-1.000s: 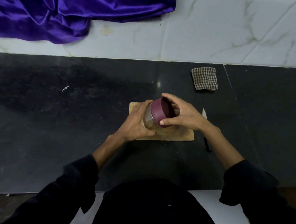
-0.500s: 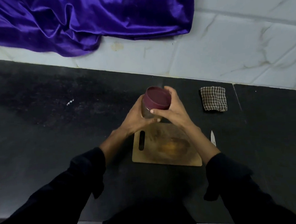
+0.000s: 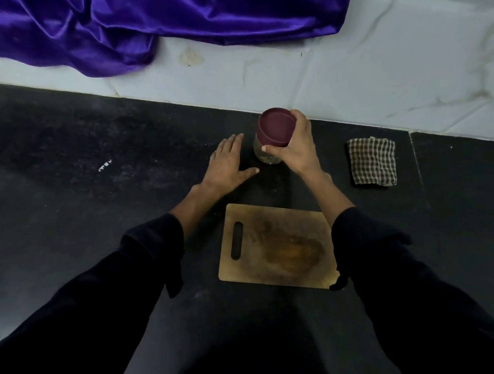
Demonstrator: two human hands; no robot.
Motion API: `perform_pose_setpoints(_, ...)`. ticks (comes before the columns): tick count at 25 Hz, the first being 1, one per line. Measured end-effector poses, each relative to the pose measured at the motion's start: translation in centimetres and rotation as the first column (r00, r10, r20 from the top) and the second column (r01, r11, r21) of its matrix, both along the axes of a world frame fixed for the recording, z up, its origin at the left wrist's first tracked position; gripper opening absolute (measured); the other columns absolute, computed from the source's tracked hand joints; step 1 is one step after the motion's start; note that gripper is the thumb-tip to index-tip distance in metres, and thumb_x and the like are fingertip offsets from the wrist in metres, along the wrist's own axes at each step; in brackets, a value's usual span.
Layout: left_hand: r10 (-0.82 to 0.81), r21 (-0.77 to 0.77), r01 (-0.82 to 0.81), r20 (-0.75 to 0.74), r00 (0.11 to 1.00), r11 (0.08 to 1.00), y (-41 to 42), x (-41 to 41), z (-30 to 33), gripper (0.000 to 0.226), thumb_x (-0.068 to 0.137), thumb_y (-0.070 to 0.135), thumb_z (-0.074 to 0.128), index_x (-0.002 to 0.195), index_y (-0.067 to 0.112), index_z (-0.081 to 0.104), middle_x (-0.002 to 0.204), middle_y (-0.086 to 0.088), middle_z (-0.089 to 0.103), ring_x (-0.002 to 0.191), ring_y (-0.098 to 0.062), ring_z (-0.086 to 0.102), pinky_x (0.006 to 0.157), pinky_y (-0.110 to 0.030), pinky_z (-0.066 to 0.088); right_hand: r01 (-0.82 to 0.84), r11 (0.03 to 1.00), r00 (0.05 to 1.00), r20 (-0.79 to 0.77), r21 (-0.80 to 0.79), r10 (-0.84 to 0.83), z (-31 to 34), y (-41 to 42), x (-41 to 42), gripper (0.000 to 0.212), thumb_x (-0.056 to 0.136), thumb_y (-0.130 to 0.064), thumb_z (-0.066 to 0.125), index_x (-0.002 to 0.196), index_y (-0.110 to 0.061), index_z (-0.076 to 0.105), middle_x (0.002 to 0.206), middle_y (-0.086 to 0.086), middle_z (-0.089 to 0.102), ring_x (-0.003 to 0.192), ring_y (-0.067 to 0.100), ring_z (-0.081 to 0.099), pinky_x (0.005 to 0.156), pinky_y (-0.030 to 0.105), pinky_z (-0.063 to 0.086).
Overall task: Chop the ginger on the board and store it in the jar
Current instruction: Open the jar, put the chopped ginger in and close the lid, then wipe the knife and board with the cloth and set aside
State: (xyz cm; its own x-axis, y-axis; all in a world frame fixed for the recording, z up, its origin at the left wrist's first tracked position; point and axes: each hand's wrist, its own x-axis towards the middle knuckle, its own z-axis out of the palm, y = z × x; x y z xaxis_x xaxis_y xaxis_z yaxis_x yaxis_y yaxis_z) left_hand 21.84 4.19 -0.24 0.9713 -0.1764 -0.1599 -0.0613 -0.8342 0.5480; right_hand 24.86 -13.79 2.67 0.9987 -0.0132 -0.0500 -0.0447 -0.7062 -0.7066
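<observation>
A clear jar (image 3: 264, 153) with a maroon lid (image 3: 275, 127) stands upright on the black counter, near the white tiled wall. My right hand (image 3: 298, 148) grips the jar around its lid and right side. Just left of the jar, my left hand (image 3: 227, 166) lies flat on the counter with straight fingers, holding nothing. The wooden chopping board (image 3: 276, 246) lies nearer to me, stained brown in the middle, with no ginger on it. Pale bits show at the jar's bottom. The knife is hidden behind my right sleeve.
A folded checked cloth (image 3: 373, 165) lies on the counter to the right of the jar. Purple satin fabric (image 3: 157, 20) is draped over the white tiles at the back. The black counter (image 3: 83, 195) stretches wide to the left.
The jar went from above the board to the counter behind it and now stands there. My left hand let go of it and came to rest flat beside it.
</observation>
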Motion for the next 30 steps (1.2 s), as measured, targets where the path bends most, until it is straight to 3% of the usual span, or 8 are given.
perform_pose_setpoints(4, -0.002, -0.015, 0.001, -0.047, 0.999, 1.0, 0.2, -2.3, 1.0, 0.087, 0.085, 0.036, 0.068, 0.151, 0.014, 0.017, 0.157, -0.011, 0.018, 0.146, -0.03, 0.013, 0.116, -0.051, 0.022, -0.023, 0.999, 0.998, -0.051, 0.031, 0.025, 0.4, -0.6, -1.5, 0.114, 0.072, -0.023, 0.088, 0.156, -0.016, 0.011, 0.158, 0.011, 0.02, 0.145, 0.026, 0.027, 0.116, 0.042, 0.03)
perform_pose_setpoints(7, -0.025, -0.023, 0.024, -0.043, 0.999, 0.999, -0.6, -5.1, 2.2, 0.079, 0.085, 0.029, 0.068, 0.149, 0.013, 0.024, 0.155, -0.01, 0.024, 0.144, -0.028, 0.017, 0.116, -0.049, 0.025, -0.006, 0.998, 0.998, -0.062, 0.063, 0.01, 0.9, -2.3, -4.7, 0.107, 0.075, -0.02, 0.085, 0.155, -0.018, 0.014, 0.16, 0.009, 0.018, 0.147, 0.024, 0.023, 0.117, 0.039, 0.025)
perform_pose_setpoints(13, -0.254, 0.108, 0.255, -0.018, 0.967, 0.961, -6.5, -8.7, 3.8, 0.064, 0.087, 0.027, 0.065, 0.143, 0.011, 0.038, 0.149, -0.01, 0.033, 0.141, -0.025, 0.025, 0.115, -0.043, 0.027, 0.035, 0.997, 0.979, -0.205, 0.076, -0.019, 0.7, -9.5, -11.4, 0.09, 0.085, -0.021, 0.077, 0.154, -0.019, 0.02, 0.16, 0.011, 0.018, 0.146, 0.027, 0.026, 0.114, 0.038, 0.029)
perform_pose_setpoints(20, -0.351, 0.23, 0.342, -0.002, 0.936, 0.911, -15.1, -6.9, 3.9, 0.072, 0.087, 0.029, 0.065, 0.148, 0.014, 0.028, 0.154, -0.009, 0.024, 0.145, -0.026, 0.016, 0.118, -0.044, 0.022, 0.157, 0.987, 0.971, -0.19, 0.043, -0.146, -0.1, -20.6, -11.9, 0.077, 0.083, -0.022, 0.078, 0.147, -0.008, 0.037, 0.149, 0.014, 0.04, 0.137, 0.028, 0.042, 0.113, 0.039, 0.036)
perform_pose_setpoints(23, -0.345, 0.26, 0.337, -0.014, 0.938, 0.905, -18.4, -5.1, 3.5, 0.079, 0.086, 0.028, 0.065, 0.151, 0.015, 0.02, 0.158, -0.008, 0.016, 0.147, -0.025, 0.009, 0.118, -0.044, 0.019, 0.202, 0.978, 0.954, -0.234, 0.042, -0.187, -1.5, -24.7, -9.9, 0.073, 0.078, -0.036, 0.078, 0.139, -0.009, 0.049, 0.138, 0.011, 0.052, 0.126, 0.025, 0.053, 0.107, 0.04, 0.043)
perform_pose_setpoints(27, -0.331, 0.308, 0.33, -0.051, 0.942, 0.892, -21.6, -2.5, 2.6, 0.087, 0.086, 0.03, 0.066, 0.153, 0.018, 0.01, 0.161, -0.006, 0.005, 0.148, -0.024, 0.003, 0.119, -0.046, 0.016, 0.275, 0.96, 0.935, -0.248, 0.06, -0.252, -3.6, -27.4, -5.6, 0.037, 0.082, -0.03, 0.073, 0.111, -0.009, 0.065, 0.113, 0.009, 0.065, 0.1, 0.022, 0.063, 0.088, 0.036, 0.052)
perform_pose_setpoints(30, -0.305, 0.318, 0.312, -0.073, 0.95, 0.895, -22.8, -1.2, 2.0, 0.087, 0.088, 0.029, 0.065, 0.153, 0.02, 0.008, 0.161, -0.004, 0.002, 0.148, -0.023, 0.001, 0.119, -0.045, 0.013, 0.342, 0.939, 0.903, -0.293, 0.044, -0.315, -4.0, -27.0, -2.2, 0.046, 0.085, -0.039, 0.069, 0.113, -0.004, 0.062, 0.117, 0.014, 0.062, 0.106, 0.031, 0.062, 0.09, 0.042, 0.053)
